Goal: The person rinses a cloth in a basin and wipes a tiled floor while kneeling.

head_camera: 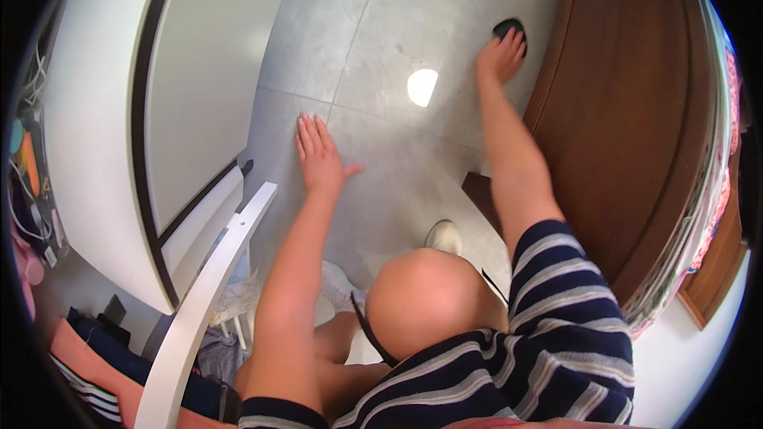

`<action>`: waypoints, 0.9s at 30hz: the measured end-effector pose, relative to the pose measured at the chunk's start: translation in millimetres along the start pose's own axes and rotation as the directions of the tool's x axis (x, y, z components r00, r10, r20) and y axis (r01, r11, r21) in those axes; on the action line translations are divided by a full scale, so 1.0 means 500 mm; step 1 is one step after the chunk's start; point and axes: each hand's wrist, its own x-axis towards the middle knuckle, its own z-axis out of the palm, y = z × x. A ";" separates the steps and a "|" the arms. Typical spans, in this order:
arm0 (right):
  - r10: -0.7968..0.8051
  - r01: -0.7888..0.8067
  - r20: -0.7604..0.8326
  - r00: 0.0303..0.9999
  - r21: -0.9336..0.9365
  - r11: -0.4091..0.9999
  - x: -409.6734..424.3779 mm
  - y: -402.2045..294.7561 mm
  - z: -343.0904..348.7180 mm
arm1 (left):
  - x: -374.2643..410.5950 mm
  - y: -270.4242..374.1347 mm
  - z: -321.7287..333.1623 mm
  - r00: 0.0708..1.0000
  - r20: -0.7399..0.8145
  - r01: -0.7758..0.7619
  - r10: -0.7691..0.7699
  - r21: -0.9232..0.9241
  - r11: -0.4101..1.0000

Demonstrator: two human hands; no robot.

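Note:
My left hand is spread flat with its palm down, over or on the grey tiled floor, with nothing in it. Farther off at the right, my right hand lies over a small black object close to the floor. The fingers rest on its top, and the hand covers much of it, so what it is cannot be told. One knee is raised between my arms, and a pale shoe stands on the tiles beyond it.
A brown wooden bed frame with a leg runs along the right. At the left stand a white cabinet with dark trim and a curved white bar. Clothes lie at the lower left, and cables and small items at the far left.

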 end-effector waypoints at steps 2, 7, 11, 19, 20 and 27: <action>-0.125 0.124 0.018 0.992 0.011 0.992 0.164 0.003 0.005 | 0.006 0.010 0.009 0.998 -0.046 -0.033 0.031 -0.037 0.999; -0.503 0.481 0.038 0.863 0.243 0.843 0.276 -0.054 0.002 | -0.002 0.008 0.031 0.988 -0.148 -0.064 0.047 -0.110 0.992; -0.642 0.618 -0.072 0.763 0.371 0.693 0.037 -0.110 0.013 | 0.003 -0.004 0.035 0.989 -0.140 -0.053 0.043 -0.064 0.997; -0.753 0.542 0.082 0.652 0.644 0.540 -0.420 -0.101 -0.161 | 0.007 0.011 0.041 0.993 -0.114 0.003 -0.008 -0.043 0.999; -0.703 0.476 0.106 0.703 0.665 0.576 -0.414 -0.100 -0.158 | 0.008 0.022 0.040 0.995 -0.104 0.002 -0.007 -0.047 0.999; 0.023 0.030 -0.059 0.998 0.765 0.643 -0.153 -0.144 -0.144 | 0.012 0.013 0.031 1.000 -0.012 0.020 -0.020 -0.007 1.000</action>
